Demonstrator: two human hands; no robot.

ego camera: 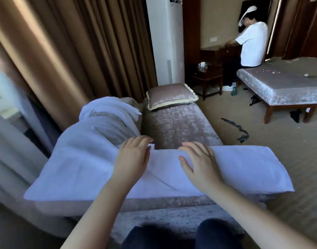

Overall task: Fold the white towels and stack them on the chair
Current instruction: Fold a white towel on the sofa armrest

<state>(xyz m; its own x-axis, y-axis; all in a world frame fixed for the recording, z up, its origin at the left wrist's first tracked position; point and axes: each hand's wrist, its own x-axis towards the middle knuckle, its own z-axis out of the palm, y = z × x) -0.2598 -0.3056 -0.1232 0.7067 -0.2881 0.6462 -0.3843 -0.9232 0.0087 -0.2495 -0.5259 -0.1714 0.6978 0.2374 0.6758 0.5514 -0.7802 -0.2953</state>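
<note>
- Currently both hands are down on the long white towel [235, 168], which lies crosswise over the near end of the chair [177, 126] — it runs from 9 o'clock to 3 o'clock of the view, right end overhanging the seat edge.
- Left hand [134, 155]: palm down, fingers straight and slightly spread, tips at the towel's far edge; grasping nothing.
- Right hand [199, 162]: likewise flat, fingers loose and fanned, resting on the cloth just right of centre (thumb points toward 9 o'clock); nothing gripped.
- The two hands are near each other, not touching.
- Second white towel [107, 108], bunched and unfolded, is draped over the chair's arm at 10 o'clock; whether it joins the flat one I cannot tell.
- Fringed cushion [170, 95] at the far end of the seat, 12 o'clock.
- Brown curtain [64, 42] fills 10 to 11 o'clock; tall white air-conditioning unit [165, 42] just beside it at 12.
- Another person [251, 44] in a white shirt sits on a padded bench [283, 87] at 2 o'clock — turned away.
- Small dark side table [206, 76] at 1 o'clock, between unit and bench.
</note>
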